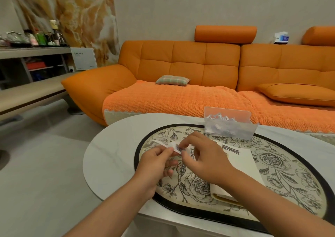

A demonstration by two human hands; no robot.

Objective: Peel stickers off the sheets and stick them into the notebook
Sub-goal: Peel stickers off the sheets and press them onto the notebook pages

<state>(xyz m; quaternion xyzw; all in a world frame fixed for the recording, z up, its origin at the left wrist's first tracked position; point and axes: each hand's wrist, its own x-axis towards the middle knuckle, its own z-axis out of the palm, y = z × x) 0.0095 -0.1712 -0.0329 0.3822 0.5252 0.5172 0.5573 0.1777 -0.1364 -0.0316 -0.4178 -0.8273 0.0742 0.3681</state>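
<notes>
My left hand [155,161] pinches a small white sticker sheet [164,144] above the table, holding it by its near edge. My right hand [201,157] has its fingertips closed on a small blue sticker [178,148] at the sheet's right end. Under and to the right of my right hand lies the open notebook [243,166], cream pages up, with a dark sticker [230,150] near its top edge. My right wrist hides part of the notebook's left side.
A translucent plastic box [230,126] full of sticker sheets stands at the back of the floral oval mat [282,173]. The mat lies on a white oval table [112,153]. An orange sofa [199,84] is behind the table, a low shelf unit [32,69] at left.
</notes>
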